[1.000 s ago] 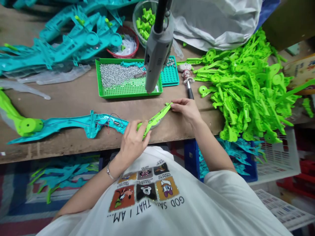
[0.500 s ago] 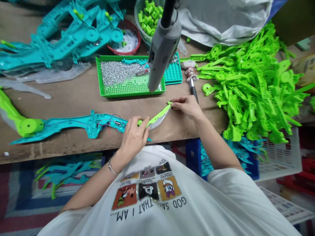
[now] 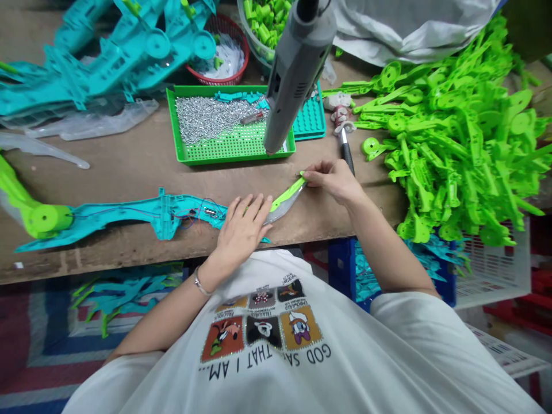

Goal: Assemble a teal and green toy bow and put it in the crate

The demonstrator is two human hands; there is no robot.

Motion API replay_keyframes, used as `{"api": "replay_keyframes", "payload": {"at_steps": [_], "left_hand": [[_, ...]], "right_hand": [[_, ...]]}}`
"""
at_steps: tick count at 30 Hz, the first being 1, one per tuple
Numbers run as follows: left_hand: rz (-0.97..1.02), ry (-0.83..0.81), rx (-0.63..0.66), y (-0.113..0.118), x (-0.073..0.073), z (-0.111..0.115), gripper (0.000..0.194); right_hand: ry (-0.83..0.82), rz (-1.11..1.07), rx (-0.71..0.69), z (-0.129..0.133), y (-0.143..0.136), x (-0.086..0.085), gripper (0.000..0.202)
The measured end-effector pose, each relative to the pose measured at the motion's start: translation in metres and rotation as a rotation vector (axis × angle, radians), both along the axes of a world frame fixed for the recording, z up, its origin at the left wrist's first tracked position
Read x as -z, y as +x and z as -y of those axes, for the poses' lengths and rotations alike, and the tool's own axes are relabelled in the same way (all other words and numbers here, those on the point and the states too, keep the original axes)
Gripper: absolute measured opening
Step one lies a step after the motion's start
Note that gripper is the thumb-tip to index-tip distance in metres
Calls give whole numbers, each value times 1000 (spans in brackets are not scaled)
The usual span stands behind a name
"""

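Observation:
A long teal plastic part (image 3: 116, 217) with thin wires lies along the front of the table. At its left end is a green round-jointed piece (image 3: 45, 220). My left hand (image 3: 241, 225) lies flat over its right end, fingers spread, and hides the joint there. From under those fingers a green arm with a clear strip (image 3: 290, 200) slants up to the right. The thumb and fingers of my right hand (image 3: 330, 177) pinch the tip of that green arm.
Behind the hands sit a green tray (image 3: 233, 150) of screws and a hanging grey electric screwdriver (image 3: 293, 69). Green parts (image 3: 466, 144) are heaped at right, teal parts (image 3: 107, 63) at back left. A black-handled tool (image 3: 346, 150) lies beyond my right hand.
My left hand's fingers have flattened and spread over the joint. My right hand still pinches the green tip. The camera view has shifted slightly.

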State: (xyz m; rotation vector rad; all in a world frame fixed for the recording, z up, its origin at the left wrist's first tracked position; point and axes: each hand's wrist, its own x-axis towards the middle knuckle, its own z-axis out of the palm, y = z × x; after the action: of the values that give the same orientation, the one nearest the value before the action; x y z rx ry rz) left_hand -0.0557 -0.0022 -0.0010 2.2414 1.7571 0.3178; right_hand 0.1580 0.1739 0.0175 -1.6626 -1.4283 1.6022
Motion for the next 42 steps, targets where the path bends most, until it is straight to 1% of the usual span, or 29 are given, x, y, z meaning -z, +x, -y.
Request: {"api": "replay_keyframes", "payload": {"at_steps": [2, 4, 6, 8, 12, 14, 16, 18, 19, 20, 22, 24, 26, 28, 29, 31, 34, 38, 42], "left_hand": [[19, 30, -5, -1, 3, 1, 55], [36, 41, -16, -1, 5, 2, 56], [44, 35, -20, -1, 5, 2, 56], [40, 21, -18, 0, 3, 2, 56], [32, 5, -20, 2, 0, 2, 57], [37, 9, -17, 3, -1, 3, 60], [53, 4, -12, 4, -3, 5, 65], [96, -26, -5, 1, -7, 7, 73], [131, -51, 1, -2, -11, 6, 77], [173, -81, 8, -7, -16, 3, 78], [268, -146, 23, -23, -27, -7, 74], [342, -232, 39, -42, -38, -25, 64], [374, -394, 78, -60, -44, -46, 58], [384, -624, 195, -74, -45, -65, 53], [380, -709, 250, -78, -44, -73, 50], [406, -799, 298, -82, -40, -83, 44], [509, -795, 268, -79, -36, -86, 40], [542, -739, 246, -78, -35, -84, 36], [580, -734, 236, -80, -30, -87, 35]], "right_hand": [[-80, -144, 56, 5, -1, -2, 36], [-208, -270, 78, 14, -4, -3, 41], [-298, -344, 96, 24, -8, 0, 44], [-283, -365, 157, 33, -13, 5, 46], [-141, -347, 283, 51, -24, 11, 49], [-147, -364, 285, 62, -31, 11, 52], [-206, -405, 248, 75, -39, 10, 56], [-249, -435, 223, 86, -47, 11, 59], [-245, -438, 225, 90, -50, 11, 58], [-231, -433, 234, 93, -52, 12, 58], [-191, -408, 253, 97, -55, 12, 57], [-151, -396, 267, 98, -55, 11, 59], [-111, -397, 275, 99, -54, 8, 60], [-78, -390, 265, 101, -53, 4, 59], [-65, -381, 258, 102, -53, 2, 58], [-44, -368, 261, 105, -53, -1, 56], [-63, -395, 301, 112, -57, -2, 55], [-187, -436, 321, 123, -68, 5, 58], [-147, -398, 354, 124, -75, 11, 55]]}}
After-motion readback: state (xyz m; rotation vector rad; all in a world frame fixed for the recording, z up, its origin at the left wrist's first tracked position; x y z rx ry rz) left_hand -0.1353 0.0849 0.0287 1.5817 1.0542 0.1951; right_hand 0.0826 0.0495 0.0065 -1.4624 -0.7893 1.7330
